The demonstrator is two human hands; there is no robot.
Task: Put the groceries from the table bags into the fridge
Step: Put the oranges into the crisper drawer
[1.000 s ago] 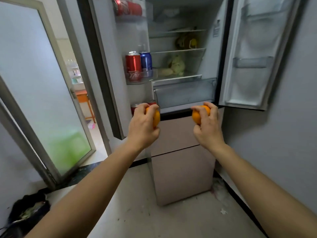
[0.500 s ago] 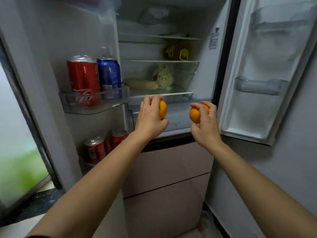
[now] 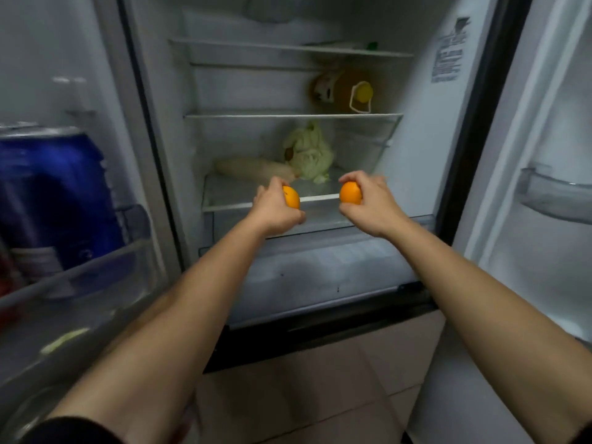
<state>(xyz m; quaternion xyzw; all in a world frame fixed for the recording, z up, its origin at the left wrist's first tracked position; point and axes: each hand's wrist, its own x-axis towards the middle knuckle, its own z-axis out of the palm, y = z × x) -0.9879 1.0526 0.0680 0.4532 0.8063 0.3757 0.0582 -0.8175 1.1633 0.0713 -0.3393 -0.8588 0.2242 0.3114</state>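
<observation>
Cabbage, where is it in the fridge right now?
In the head view the cabbage lies at the back of the lower glass shelf, right of a pale long vegetable, under the shelf holding the yellow-capped jug.

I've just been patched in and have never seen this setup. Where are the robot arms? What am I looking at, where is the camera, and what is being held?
There is no robot here: those are a person's two bare arms. The picture comes from a wide-angle camera worn on their head, looking forward and down, so the edges bend. They stand at an open fridge. The left hand grips one orange and the right hand grips a second orange, both at the front edge of the lower shelf, not yet released. Further back on that shelf lie a cabbage and a pale long vegetable. The shelf above holds a jug with a yellow cap. A blue can stands in the left door's bin.
</observation>
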